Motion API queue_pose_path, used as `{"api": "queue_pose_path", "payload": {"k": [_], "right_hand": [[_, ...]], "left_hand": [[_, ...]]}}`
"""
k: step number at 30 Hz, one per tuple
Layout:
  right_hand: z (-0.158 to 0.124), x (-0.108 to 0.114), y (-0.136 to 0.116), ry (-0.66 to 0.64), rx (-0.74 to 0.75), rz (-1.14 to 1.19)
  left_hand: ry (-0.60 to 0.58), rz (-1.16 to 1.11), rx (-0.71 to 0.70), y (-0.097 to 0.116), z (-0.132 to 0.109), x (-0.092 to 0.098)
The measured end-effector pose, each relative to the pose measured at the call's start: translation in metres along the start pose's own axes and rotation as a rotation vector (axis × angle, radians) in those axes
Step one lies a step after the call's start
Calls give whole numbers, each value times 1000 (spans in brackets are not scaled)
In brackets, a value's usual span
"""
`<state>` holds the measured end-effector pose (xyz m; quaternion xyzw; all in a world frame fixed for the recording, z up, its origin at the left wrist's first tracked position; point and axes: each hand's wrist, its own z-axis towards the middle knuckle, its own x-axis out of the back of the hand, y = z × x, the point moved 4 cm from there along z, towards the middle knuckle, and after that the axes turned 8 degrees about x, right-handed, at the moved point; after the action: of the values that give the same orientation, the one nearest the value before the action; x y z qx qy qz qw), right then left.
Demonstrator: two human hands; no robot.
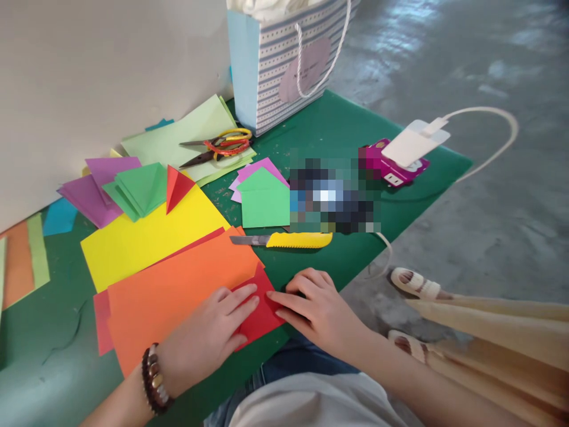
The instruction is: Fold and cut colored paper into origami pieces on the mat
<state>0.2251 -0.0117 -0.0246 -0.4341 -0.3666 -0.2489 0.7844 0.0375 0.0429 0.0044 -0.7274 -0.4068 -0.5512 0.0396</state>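
Note:
A folded red sheet of paper (267,311) lies at the near edge of the table, partly over a stack of orange paper (178,284). My left hand (213,329) rests on its left side, fingers stretched out and apart. Two extended fingers of my right hand (317,311) press on the right side of the red paper, while the others bend loosely. Just beyond my hands is a yellow utility knife (297,239), its blade showing to the left. Under the orange stack, yellow paper (133,243) sticks out at the back.
Scissors (217,146) lie on pale green sheets (178,136). Folded green (137,190), purple (102,184) and red pieces (176,187) are at left; a green house-shaped piece (265,201) is mid-table. Farther off stand a striped gift bag (284,71) and a white charger (413,142). Another person's feet (413,281) are at right.

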Motion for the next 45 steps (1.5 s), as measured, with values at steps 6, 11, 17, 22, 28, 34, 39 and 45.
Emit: {"api": "queue_pose_path", "payload": {"k": [6,11,17,22,28,34,39,45], "right_hand": [[0,1,0,-4,-6,4],[0,0,0,-8,0,5],[-5,1,3,-23,3,8],[-3,5,-16,14,95,-86],[1,-19,-56,-53,312,-36],[-9,-35,-57,-67,288,-56],[-11,-33,-55,-90,288,-34],[-9,-32,-54,-132,293,-19]], "left_hand": [[31,23,-24,-1,0,-5],[14,32,-33,-1,1,-2],[-19,45,-50,3,2,0],[23,109,-79,4,-1,-3],[26,86,-104,5,-3,-4],[41,33,-97,5,-1,-5],[32,19,-88,5,0,-4],[32,-7,-75,4,0,-4]]}}
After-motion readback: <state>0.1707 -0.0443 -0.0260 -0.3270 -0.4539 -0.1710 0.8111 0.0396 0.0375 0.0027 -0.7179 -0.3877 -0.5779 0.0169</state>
